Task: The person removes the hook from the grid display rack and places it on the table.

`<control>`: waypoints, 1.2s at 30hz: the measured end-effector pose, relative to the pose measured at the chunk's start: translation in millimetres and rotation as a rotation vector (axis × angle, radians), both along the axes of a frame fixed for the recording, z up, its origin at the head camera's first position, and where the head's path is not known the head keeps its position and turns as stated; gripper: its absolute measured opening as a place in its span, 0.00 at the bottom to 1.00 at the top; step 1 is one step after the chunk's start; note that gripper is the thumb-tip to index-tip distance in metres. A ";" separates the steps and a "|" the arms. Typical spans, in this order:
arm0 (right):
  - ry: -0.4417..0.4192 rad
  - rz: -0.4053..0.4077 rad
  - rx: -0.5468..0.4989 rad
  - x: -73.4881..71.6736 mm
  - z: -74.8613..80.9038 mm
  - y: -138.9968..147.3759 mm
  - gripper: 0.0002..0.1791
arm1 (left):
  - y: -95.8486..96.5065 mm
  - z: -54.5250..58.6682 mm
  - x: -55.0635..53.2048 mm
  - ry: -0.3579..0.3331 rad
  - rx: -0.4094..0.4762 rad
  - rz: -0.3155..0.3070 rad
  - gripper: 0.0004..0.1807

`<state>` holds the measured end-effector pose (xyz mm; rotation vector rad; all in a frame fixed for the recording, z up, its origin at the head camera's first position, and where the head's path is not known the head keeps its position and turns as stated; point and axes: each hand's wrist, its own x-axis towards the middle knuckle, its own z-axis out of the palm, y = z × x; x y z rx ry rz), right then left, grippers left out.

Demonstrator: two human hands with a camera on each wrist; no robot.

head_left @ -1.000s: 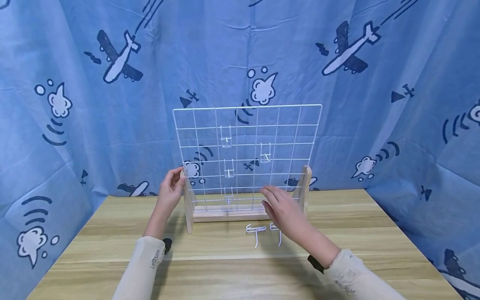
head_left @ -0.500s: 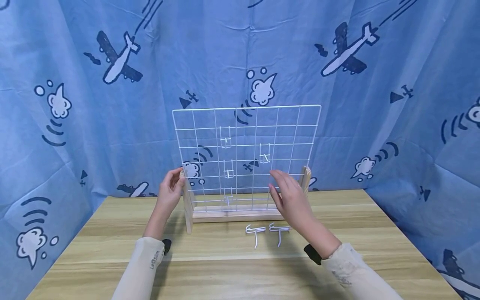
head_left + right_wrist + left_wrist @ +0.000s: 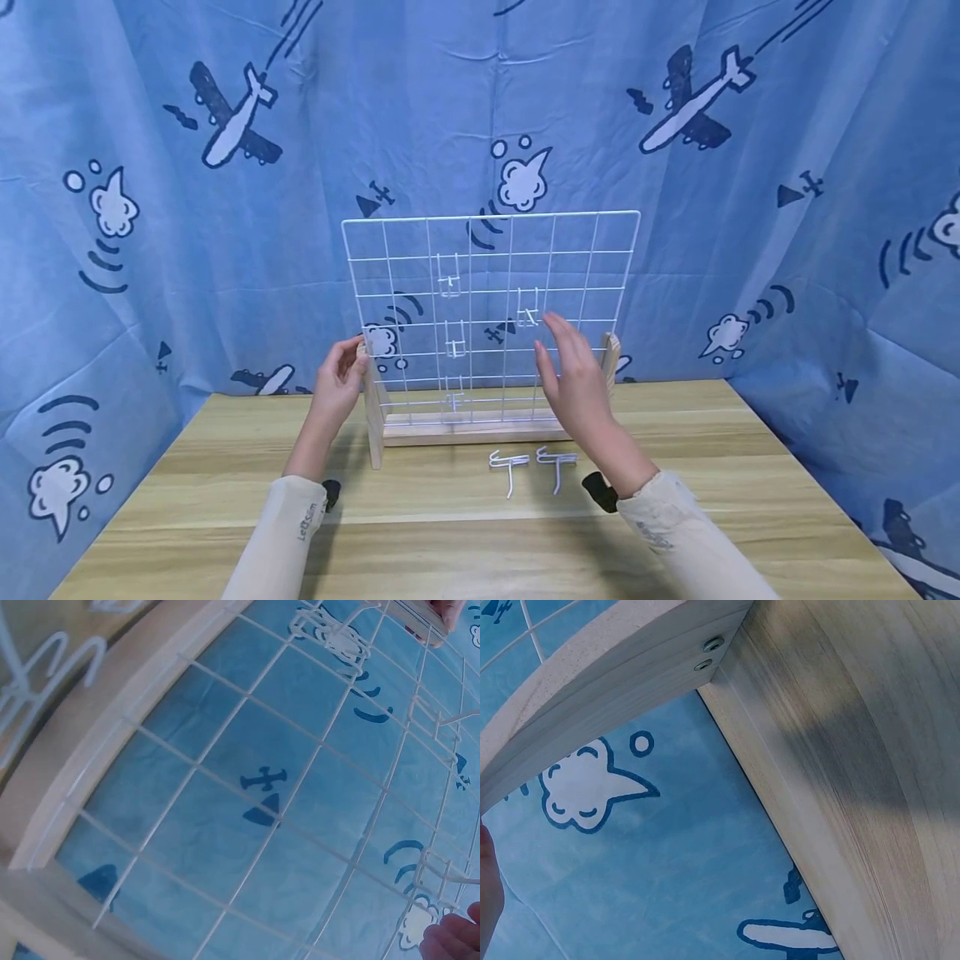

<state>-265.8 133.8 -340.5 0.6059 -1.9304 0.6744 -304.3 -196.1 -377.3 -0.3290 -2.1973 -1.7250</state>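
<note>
A white wire grid panel [image 3: 491,217] stands upright in a wooden stand [image 3: 465,432]. My left hand [image 3: 337,383] holds the top of the stand's left upright [image 3: 372,425], thumb in front and fingers partly hidden. Several white hooks hang on the grid: a column left of centre, including a top hook [image 3: 450,286], and one right hook [image 3: 527,317]. My right hand [image 3: 581,387] is raised before the grid, fingers loosely extended and holding nothing, fingertips right beside that right hook. In the right wrist view, its fingers [image 3: 454,937] show at the lower right corner.
Two loose white hooks, a left one [image 3: 510,461] and a right one [image 3: 557,459], lie on the wooden table [image 3: 420,550] in front of the stand. A blue curtain [image 3: 405,108] printed with airplanes encloses the back and sides.
My right hand has risen from low before the grid to beside the right hook, uncovering the loose hook on the table. My left hand stays on the upright.
</note>
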 end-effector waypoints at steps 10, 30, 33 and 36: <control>-0.090 0.023 -0.053 -4.0 3.7 -13.5 0.22 | 0.3 -1.4 -0.4 0.014 0.002 0.002 0.21; -0.103 -0.015 -0.066 -10.4 12.7 -27.2 0.18 | -0.8 -0.6 -1.9 0.005 0.009 -0.006 0.21; -0.097 -0.015 -0.068 -11.9 12.1 -28.3 0.18 | -0.6 -0.5 -1.3 -0.005 0.005 -0.005 0.21; -0.094 -0.015 -0.072 -14.1 10.6 -28.5 0.18 | -0.4 -0.9 -0.7 -0.014 -0.001 -0.003 0.21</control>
